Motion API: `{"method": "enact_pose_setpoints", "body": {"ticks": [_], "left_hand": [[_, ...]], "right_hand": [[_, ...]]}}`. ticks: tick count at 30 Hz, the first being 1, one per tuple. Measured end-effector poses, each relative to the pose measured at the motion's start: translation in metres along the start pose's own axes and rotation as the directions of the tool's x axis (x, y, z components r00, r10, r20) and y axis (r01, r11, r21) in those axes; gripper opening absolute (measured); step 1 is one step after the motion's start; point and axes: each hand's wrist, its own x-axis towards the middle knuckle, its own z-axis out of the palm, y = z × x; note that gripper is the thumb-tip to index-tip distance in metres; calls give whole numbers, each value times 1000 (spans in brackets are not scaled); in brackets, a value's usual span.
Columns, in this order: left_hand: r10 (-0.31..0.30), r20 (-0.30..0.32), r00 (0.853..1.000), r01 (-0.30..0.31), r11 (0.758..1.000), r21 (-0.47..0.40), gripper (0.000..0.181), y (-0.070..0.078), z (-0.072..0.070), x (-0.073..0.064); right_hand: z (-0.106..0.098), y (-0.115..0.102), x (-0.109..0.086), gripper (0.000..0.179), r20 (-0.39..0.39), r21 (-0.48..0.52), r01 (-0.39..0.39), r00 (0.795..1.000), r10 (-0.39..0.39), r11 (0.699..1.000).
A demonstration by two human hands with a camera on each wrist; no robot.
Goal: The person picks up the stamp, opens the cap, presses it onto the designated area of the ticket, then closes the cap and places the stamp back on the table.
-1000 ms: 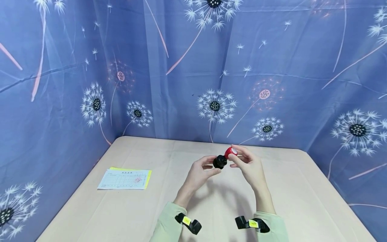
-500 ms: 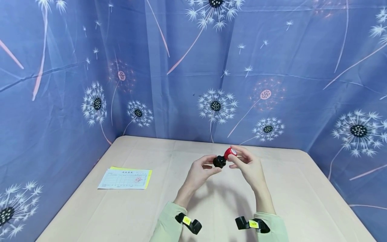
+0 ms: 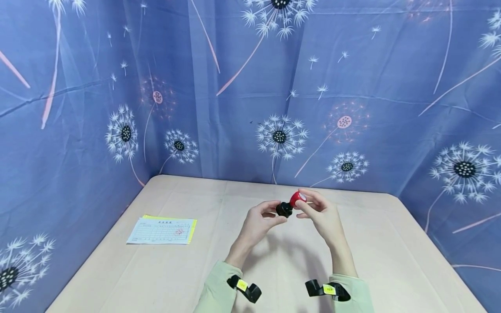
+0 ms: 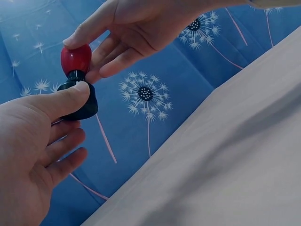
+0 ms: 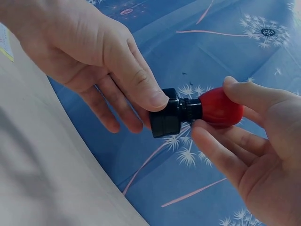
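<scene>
A round stamp with a red knob handle (image 5: pixel 221 109) and a black base (image 5: pixel 164 120) is held up above the table, between both hands. My left hand (image 3: pixel 256 224) pinches the black base between thumb and fingers. On the other side, my right hand (image 3: pixel 325 217) grips the red handle, its thumb lying on the knob. In the left wrist view the stamp stands nearly upright, handle (image 4: pixel 76 59) on top. A pale round patch shows on the end of the knob in the head view. The underside of the base is hidden.
On the left of the beige table (image 3: pixel 168 278) lies a printed form (image 3: pixel 160 231) bearing a red stamp mark, over a yellow sheet (image 3: pixel 192 231). Blue curtains (image 3: pixel 235 130) with dandelion prints hang behind and at both sides. Black straps (image 3: pixel 244 289) circle the green sleeves.
</scene>
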Motion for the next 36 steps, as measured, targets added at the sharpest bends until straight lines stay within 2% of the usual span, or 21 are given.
{"method": "enact_pose_setpoints", "body": {"ticks": [4,7,12,17,21,25,30,36], "left_hand": [[2,-3,1000,-2,1000,-11,48,0,1,1],[1,-13,1000,-1,999,-40,50,-1,0,1],[23,-27,999,-26,995,-96,47,-2,-4,2],[55,-35,998,-59,990,-128,45,-1,-6,1],[75,-40,996,-80,986,-147,45,0,-7,0],[65,-41,997,-70,987,-146,45,1,-6,0],[45,-14,999,-46,990,-135,47,2,-5,1],[29,-1,1000,-29,992,-120,48,-1,-7,1]], "right_hand": [[-4,14,4,41,16,20,14,1000,-14,1000],[-4,17,4,40,31,57,21,999,-22,998],[-3,22,5,40,38,121,-13,999,9,993],[-1,22,5,44,30,152,-54,998,50,987],[0,20,5,45,22,158,-53,998,50,986],[0,19,5,45,25,152,-70,997,67,986],[-1,17,4,45,3,138,-94,996,94,986],[2,15,5,46,3,134,-89,996,89,987]]}}
